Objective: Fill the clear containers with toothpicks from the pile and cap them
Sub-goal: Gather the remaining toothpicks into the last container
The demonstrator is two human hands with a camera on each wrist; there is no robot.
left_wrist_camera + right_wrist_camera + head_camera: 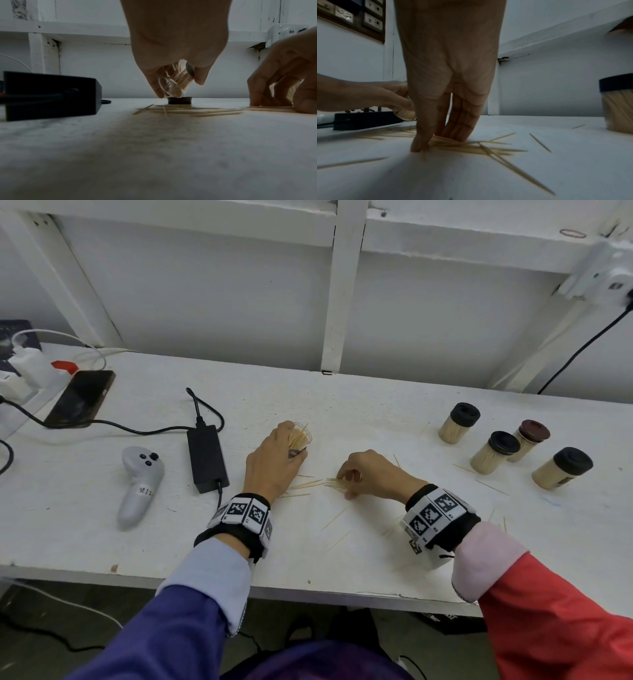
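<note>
My left hand (274, 463) grips a clear container (299, 436) partly filled with toothpicks, fingers and thumb curled round it, tilted with its open mouth toward the back edge of the table (308, 563), about mid-surface. From the left wrist view the container (175, 79) hangs tilted just above a dark cap (179, 100) sitting on the surface; can't tell if they touch. My right hand (371, 474) is just right of it, fingertips (419, 146) curled down and pressed on the toothpick pile (329, 483), thumb and fingers close together pinching at loose sticks; how many are caught I can't tell. The pile (471, 145) is thin and spread flat, with stray toothpicks scattered toward the front edge and to the right. Four filled, capped containers stand near the right end of the table: one toward the back (458, 422), one with a brownish cap (529, 440), one just in front of that (495, 451), one nearest the right edge (561, 468). Left of my hands lie a black power brick (207, 457), a grey controller (139, 486) and a phone (80, 398) near the left edge.
</note>
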